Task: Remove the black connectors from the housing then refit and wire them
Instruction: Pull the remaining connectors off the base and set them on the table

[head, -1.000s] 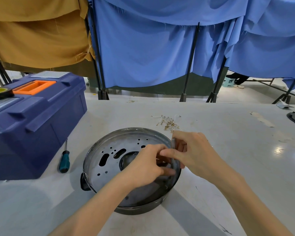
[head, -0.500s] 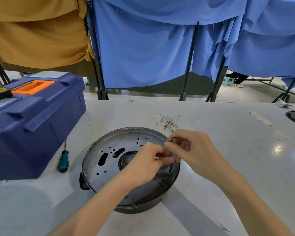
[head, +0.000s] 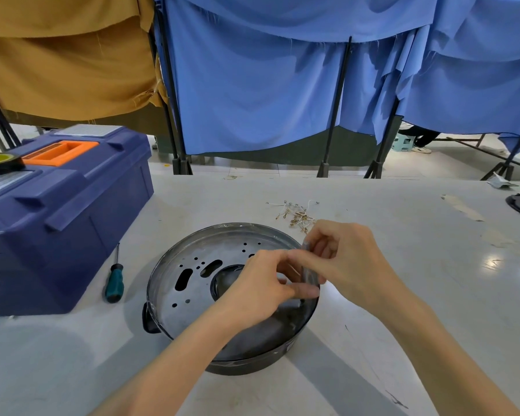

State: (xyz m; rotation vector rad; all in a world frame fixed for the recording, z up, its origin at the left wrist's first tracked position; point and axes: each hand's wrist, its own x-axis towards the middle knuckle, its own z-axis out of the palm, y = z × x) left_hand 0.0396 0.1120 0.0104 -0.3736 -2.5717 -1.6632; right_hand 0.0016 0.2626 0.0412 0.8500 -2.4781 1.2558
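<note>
Left hand (head: 258,291) edged rightward | right hand (head: 354,265) pinches housing (head: 192,292) rim | round perforated metal

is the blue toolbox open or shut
Shut. The toolbox lid lies flat on its body, with a tape roll resting on top.
</note>
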